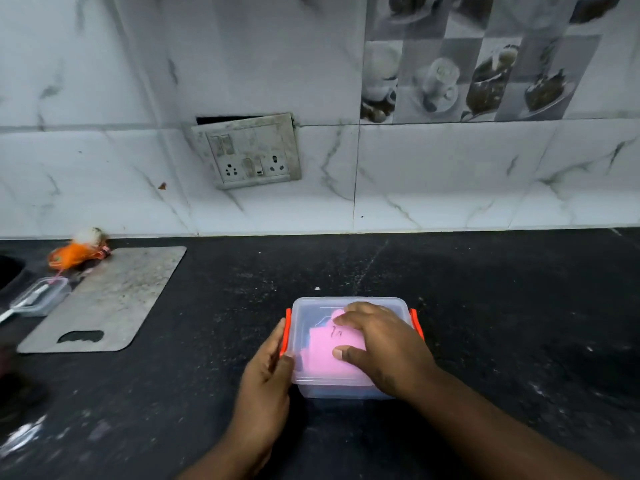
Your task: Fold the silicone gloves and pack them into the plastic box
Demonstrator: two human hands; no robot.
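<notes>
A clear plastic box [311,303] with orange side clips stands on the black counter, near the front. Its translucent lid seems to be on. Through it shows a folded pink silicone glove [322,356], with a blue layer [332,393] under it at the box's front wall. My right hand [384,344] lies flat on top of the box, fingers spread and covering its right half. My left hand [266,372] grips the box's left side, fingers on the left orange clip [284,332]. The right clip [417,322] sticks out beside my right hand.
A grey cutting board [114,299] lies at the left. Beside it are a small clear container [41,296] and an orange net bundle [76,252]. A dark sink edge [7,271] shows at the far left. A loose socket plate [249,150] hangs on the tiled wall.
</notes>
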